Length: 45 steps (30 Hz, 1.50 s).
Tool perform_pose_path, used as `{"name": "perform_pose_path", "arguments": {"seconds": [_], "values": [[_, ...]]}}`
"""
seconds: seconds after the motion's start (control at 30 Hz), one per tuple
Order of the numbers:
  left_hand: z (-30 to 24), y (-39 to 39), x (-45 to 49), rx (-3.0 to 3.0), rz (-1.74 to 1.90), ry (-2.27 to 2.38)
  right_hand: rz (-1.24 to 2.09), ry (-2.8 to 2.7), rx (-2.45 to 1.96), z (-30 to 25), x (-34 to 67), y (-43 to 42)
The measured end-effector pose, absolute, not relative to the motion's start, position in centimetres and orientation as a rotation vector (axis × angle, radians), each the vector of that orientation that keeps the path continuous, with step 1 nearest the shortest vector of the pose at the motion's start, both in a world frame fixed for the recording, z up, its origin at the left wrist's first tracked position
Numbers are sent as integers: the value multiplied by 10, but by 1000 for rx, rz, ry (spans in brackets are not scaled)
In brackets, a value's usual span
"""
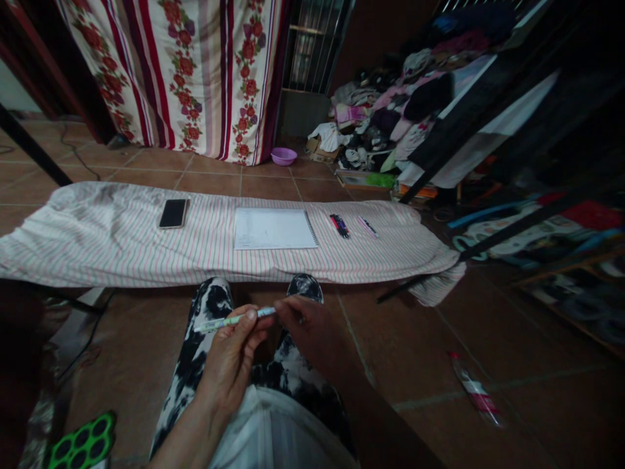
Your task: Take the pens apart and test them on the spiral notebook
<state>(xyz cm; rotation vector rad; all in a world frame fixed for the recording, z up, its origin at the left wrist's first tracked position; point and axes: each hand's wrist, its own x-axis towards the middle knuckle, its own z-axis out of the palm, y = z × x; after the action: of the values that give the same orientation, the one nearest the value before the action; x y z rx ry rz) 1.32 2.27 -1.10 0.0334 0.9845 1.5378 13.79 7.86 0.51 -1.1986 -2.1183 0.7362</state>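
Observation:
A slim, light-coloured pen point(222, 322) with a greenish pattern is held above my lap, lying nearly level with its left end slightly lower. My left hand point(239, 345) pinches it near the middle between thumb and fingers. At its right end, the closed fingertips of my right hand point(305, 322) grip the tip; they cover that end, so its shape is hidden. Beyond my knees, a spiral notebook point(274, 229) lies open at a mostly blank page. Right of it are several dark and red pens point(339, 226) side by side, and a pinkish-white pen point(368, 227).
A striped cloth point(209, 254) covers the long low surface before me, with a phone point(173, 213) on its left part. On the tiled floor lie a plastic bottle point(476, 392) at right and a green object with round holes point(83, 443) at left. Clothes point(390, 111) are heaped behind.

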Motion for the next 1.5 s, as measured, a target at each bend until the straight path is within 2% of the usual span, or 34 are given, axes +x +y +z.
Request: {"name": "perform_pose_path", "arguments": {"seconds": [0.73, 1.17, 1.33, 1.5], "values": [[-11, 22, 16, -13, 1546, 965, 1151, -1898, -1307, -3, 136, 76], [-13, 24, 14, -91, 1553, 981, 1054, -1959, -1351, 5, 138, 77], [-11, 25, 11, -153, 1509, 1020, 1063, -1775, -1172, -5, 142, 78], [-13, 25, 10, -143, 1491, 1018, 951, -1921, -1036, -11, 146, 79]]}}
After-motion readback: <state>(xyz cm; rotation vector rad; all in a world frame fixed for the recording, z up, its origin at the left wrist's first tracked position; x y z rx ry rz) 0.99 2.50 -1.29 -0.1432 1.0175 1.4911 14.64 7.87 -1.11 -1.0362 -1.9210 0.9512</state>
